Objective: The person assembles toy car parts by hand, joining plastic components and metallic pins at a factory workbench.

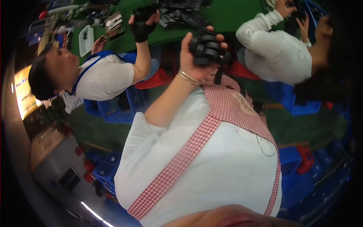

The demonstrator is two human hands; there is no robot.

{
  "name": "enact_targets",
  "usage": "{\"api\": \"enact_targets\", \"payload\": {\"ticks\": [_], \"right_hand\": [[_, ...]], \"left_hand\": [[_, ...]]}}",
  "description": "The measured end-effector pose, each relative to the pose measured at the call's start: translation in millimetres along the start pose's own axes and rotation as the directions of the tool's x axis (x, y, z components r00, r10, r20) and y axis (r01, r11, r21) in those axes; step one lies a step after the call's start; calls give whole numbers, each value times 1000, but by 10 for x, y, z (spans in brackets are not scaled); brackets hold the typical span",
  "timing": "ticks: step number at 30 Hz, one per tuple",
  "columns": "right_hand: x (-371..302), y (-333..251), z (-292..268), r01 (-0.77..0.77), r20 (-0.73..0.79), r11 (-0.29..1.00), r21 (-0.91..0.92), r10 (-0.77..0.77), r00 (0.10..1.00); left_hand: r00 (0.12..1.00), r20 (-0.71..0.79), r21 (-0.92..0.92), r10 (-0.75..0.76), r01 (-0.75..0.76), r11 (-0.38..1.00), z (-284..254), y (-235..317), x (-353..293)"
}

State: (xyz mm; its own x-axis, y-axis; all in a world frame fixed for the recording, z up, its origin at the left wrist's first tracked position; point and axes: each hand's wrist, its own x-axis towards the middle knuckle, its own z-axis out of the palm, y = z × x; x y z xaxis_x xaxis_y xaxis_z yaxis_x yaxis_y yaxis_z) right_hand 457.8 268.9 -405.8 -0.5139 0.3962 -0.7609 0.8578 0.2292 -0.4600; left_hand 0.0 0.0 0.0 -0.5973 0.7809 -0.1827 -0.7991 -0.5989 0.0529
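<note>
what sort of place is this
Probably a factory assembly workshop: a green worktable with black parts on it, co-workers handling pieces along its edge, and blue plastic crates nearby.

I'm seeing a panel (23, 90) glaring yellow-white at nine o'clock; a strip light (96, 214) is glowing white at seven; the room's edges are looking dim, bending and sinking into black, and fine detail is blurring

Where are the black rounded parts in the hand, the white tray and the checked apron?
Black rounded parts (208, 48): head view, on the middle of the bunch.
White tray (86, 47): head view, on its bare inside.
Checked apron (227, 105): head view, on the bib.
</note>
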Motion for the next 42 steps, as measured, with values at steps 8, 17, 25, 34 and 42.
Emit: {"api": "enact_targets", "payload": {"ticks": [8,17,25,34,42], "right_hand": [[-1057,-997,-872,-286,-57,895,342,323,945],[-984,-1017,-699,-284,-38,850,443,334,942],[-1022,-1022,-706,-298,-30,844,447,347,937],[-1217,-753,-681,-257,-117,846,467,347,930],[-1509,-270,-317,13,-355,663,749,384,852]], "left_hand": [[995,-46,-109,-92,86,990,-82,-215,200],[996,-41,-29,-81,79,996,-6,-258,169],[995,-41,-88,-96,92,992,-62,-284,124],[911,-406,281,-77,204,938,-381,-361,222],[647,-726,278,-234,587,760,-1004,-779,-165]]}}
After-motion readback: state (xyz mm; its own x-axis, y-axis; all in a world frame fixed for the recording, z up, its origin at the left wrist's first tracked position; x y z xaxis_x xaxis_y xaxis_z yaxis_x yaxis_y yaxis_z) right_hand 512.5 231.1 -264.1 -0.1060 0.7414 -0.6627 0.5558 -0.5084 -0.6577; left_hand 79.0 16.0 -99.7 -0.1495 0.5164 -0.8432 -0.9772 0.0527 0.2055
